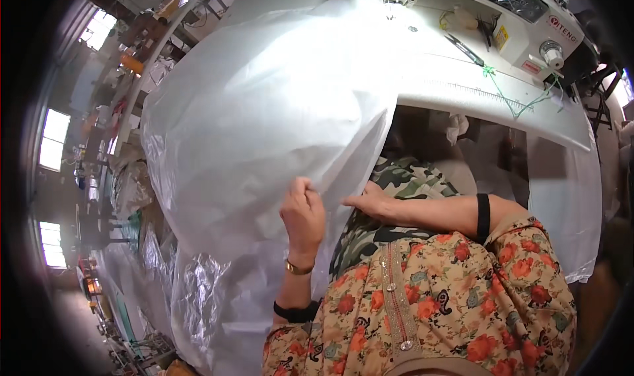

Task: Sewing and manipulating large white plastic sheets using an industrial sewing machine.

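Observation:
A large, thin white plastic sheet (264, 125) spreads from the sewing table down over my lap and off to the left. My left hand (303, 214) is closed on it, fingers curled into a pinch near its lower middle. Close by on the right, my right hand (371, 201) pinches the sheet near its right edge, where folds run up toward the table. The fingertips of that hand are partly lost against the white material. At the top, the far end of the sheet lies beside the needle area of a white sewing machine (522, 29).
On the white sewing table (429, 88), marked with a ruler scale, lie thread snips (465, 50) and loose green thread (518, 108). More white sheeting (564, 197) hangs at the right. Crumpled clear plastic (198, 290) and cluttered shelving (142, 78) stand at the left.

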Tool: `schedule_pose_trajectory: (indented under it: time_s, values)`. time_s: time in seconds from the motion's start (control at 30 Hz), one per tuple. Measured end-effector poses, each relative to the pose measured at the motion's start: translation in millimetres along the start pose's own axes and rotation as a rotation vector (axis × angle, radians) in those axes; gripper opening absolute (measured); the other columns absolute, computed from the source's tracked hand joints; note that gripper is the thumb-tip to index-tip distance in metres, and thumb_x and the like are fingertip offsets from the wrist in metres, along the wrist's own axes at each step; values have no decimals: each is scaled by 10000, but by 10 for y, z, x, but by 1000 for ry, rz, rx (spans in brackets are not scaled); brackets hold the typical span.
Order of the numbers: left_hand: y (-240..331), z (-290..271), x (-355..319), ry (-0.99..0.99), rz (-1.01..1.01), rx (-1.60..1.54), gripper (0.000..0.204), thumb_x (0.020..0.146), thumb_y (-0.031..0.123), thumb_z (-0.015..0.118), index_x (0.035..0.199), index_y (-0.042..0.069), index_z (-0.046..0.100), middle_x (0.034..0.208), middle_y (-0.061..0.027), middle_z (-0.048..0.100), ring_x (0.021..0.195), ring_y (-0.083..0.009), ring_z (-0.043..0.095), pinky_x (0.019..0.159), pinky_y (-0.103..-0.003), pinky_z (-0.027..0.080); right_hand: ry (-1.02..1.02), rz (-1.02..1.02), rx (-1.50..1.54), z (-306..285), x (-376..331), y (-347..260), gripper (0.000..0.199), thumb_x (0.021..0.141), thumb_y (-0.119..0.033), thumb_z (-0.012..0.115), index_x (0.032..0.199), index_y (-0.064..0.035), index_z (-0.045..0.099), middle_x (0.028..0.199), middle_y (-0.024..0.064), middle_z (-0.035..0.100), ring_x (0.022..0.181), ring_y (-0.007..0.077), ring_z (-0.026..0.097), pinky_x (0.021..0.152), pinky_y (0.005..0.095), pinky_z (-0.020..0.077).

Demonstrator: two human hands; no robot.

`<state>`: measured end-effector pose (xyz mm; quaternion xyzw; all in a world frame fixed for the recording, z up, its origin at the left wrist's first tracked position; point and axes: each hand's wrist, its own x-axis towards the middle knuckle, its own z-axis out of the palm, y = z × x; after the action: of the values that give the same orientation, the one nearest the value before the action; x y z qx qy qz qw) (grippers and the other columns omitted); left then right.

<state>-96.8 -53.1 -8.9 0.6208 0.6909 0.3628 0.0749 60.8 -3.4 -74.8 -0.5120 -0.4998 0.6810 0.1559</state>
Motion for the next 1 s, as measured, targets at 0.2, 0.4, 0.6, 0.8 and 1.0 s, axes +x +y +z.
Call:
schedule_pose_trajectory:
  time_s: [0.2, 0.4, 0.6, 0.8, 1.0]
  values:
    - [-2, -66, 280, 286, 97, -102, 67, 880, 18, 560, 946, 9, 548, 748, -150, 567, 647, -347, 549, 604, -409, 436, -294, -336, -5, -148, -303, -43, 235, 907, -167, 574, 1027, 22, 645, 905, 103, 670, 868, 164, 626, 765, 329, 511]
    - [170, -550, 297, -20, 228, 21, 332, 829, 191, 765, 1060, 33, 585, 711, -112, 566, 570, -263, 543, 545, -345, 459, -445, -680, -213, -986, -1379, -782, 256, 892, -138, 555, 1077, 6, 657, 963, 71, 655, 905, 168, 607, 830, 311, 486]
    - [-49, -396, 165, 108, 217, 8, 290, 821, 80, 706, 1092, 31, 616, 833, -111, 598, 717, -301, 588, 645, -382, 482, 67, -2, 290, -1262, -1063, 451, 247, 887, -106, 575, 1090, 21, 638, 876, 10, 638, 774, 81, 584, 694, 229, 464]
    - [9, -738, -40, 185, 256, 233, 401, 709, -50, 652, 1104, 19, 652, 1032, -137, 587, 897, -318, 595, 777, -392, 483, 387, -448, -105, -1221, -1165, 68, 429, 869, -87, 659, 1251, 17, 495, 961, 49, 631, 834, 126, 592, 695, 270, 471]
    - [21, -865, -270, 68, 154, 205, 219, 710, -72, 679, 908, 4, 625, 853, -105, 593, 794, -291, 586, 712, -390, 467, 211, -1037, -975, -851, -1193, -609, 280, 866, -166, 696, 1072, 1, 608, 940, 139, 634, 888, 315, 611, 781, 353, 503]
